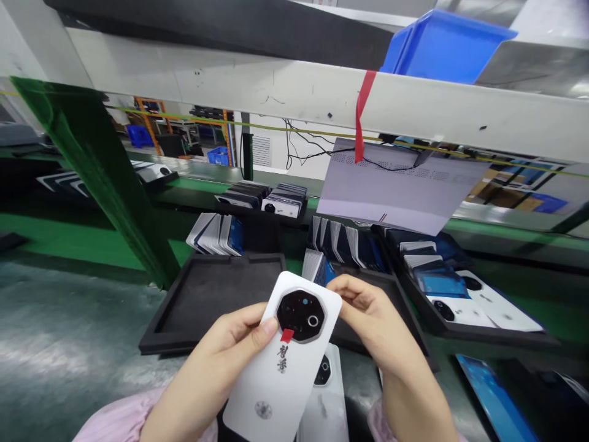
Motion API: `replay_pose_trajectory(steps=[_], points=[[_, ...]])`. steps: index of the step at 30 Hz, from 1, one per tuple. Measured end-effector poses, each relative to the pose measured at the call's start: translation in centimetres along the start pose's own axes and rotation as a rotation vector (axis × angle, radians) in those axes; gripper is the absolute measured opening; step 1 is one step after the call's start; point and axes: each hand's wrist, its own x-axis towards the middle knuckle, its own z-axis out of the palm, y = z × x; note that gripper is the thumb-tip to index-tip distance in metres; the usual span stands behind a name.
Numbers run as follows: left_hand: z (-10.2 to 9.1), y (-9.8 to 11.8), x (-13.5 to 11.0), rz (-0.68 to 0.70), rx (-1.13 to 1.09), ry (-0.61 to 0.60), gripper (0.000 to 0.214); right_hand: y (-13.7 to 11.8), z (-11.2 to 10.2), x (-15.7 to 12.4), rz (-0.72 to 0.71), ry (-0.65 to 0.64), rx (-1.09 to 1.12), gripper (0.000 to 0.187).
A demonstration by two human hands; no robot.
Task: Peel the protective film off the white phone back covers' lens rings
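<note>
A white phone back cover [264, 383] is tilted up in front of me, its outer face toward me. It has a black octagonal camera plate [294, 316], a small red tab [287, 336] and dark lettering. My left hand [230, 347] grips its left edge, thumb on the face beside the camera plate and fingers behind. At the top right corner, my right hand [372, 313] pinches the edge with curled fingers; the fingertips are partly hidden. Beneath lies another whitish phone back cover [327, 402], partly covered by the held one.
A black foam tray [221, 288] lies ahead on the left. Stacked covers [216, 233] stand behind it, and more fill the right tray [488, 334]. A blue film-faced panel [494, 399] lies at right. Overhead runs a white beam [276, 86] with a blue bin [446, 46]; a green post [115, 184] slants at left.
</note>
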Motion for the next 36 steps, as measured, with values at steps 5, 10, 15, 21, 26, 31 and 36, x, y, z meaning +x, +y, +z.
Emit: replay_pose_trajectory(steps=[5,10,15,21,26,31,36], points=[[0.0,-0.5,0.7,0.048,0.042,0.111,0.035,-0.3,-1.0,-2.0,-0.239,0.57,-0.168,0.008],[0.2,-0.7,0.9,0.044,0.011,0.135,0.033,-0.9,0.5,-3.4,-0.138,0.013,0.081,0.014],[0.6,-1.1,0.4,0.04,0.005,0.1,0.027,-0.4,3.1,-2.4,0.021,0.082,0.013,0.02],[0.8,-1.1,0.1,0.0,-0.028,0.146,0.029,-0.8,3.0,-1.9,-0.008,0.162,-0.008,0.018],[0.8,-0.8,-0.1,-0.012,0.056,0.118,0.032,-1.8,3.2,-2.0,0.032,0.231,0.061,0.016],[0.8,-0.8,-0.1,-0.001,0.055,0.107,0.03,-1.9,3.3,-2.0,0.035,0.247,0.074,0.015],[0.8,-0.8,-0.2,-0.008,0.043,0.135,0.03,-1.8,3.2,-2.0,0.053,0.235,0.075,0.014]])
